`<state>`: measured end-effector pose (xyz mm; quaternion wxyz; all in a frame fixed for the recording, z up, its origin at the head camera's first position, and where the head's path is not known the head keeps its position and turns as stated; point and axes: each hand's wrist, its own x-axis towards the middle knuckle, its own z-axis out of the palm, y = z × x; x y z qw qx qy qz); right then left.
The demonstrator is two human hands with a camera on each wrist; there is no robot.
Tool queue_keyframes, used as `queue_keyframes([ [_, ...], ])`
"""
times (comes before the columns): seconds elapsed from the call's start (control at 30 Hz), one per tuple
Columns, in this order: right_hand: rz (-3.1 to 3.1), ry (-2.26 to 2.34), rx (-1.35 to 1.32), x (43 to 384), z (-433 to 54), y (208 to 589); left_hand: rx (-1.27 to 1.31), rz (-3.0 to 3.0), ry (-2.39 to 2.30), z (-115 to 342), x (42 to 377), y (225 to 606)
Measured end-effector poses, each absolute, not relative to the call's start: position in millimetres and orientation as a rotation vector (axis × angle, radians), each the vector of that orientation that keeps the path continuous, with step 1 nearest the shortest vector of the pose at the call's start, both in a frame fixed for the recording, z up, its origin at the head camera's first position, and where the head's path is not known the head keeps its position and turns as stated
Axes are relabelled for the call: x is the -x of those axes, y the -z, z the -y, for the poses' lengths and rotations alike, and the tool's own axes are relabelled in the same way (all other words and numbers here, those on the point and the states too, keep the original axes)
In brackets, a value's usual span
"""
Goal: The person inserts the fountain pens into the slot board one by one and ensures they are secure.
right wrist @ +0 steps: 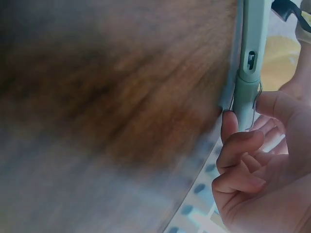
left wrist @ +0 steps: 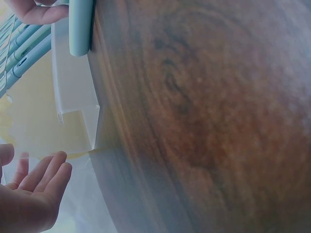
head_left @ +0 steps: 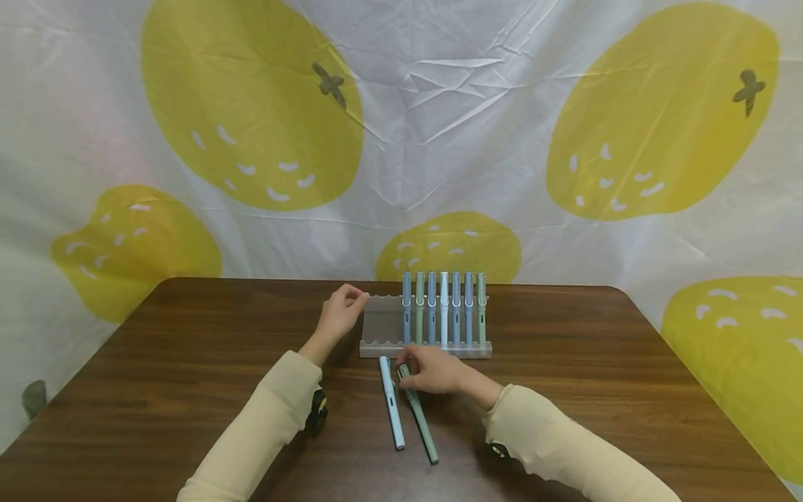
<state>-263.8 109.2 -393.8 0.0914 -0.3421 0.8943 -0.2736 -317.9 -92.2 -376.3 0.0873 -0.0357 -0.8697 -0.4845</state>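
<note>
A clear pen stand with scalloped edges holds several upright pens in blue, green and white on its right side. At its upper left corner, my left hand pinches the edge between thumb and fingertips; the other fingers of the left hand stretch out beside the stand. My right hand pinches a green pen near its clip end, in front of the stand. In the right wrist view, thumb and fingertips close around the green pen. A light blue pen lies just left of it.
The brown wooden table spreads out around the stand. Behind it hangs a white cloth printed with large yellow fruit.
</note>
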Motion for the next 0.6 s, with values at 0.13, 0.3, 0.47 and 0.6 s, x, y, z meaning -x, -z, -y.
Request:
queue_keyframes([
  [0.13,-2.602,0.929,0.950,265,-112,392,0.111,2.583,1.441,92,318,377],
  [0.3,-2.552,1.070,0.903,267,-115,383,0.109,2.592,1.447,92,318,377],
  [0.47,-2.594,1.148,0.891,268,-116,374,0.100,2.595,1.457,92,319,378],
  [0.6,-2.622,1.168,0.887,270,-117,366,0.097,2.596,1.464,92,317,377],
])
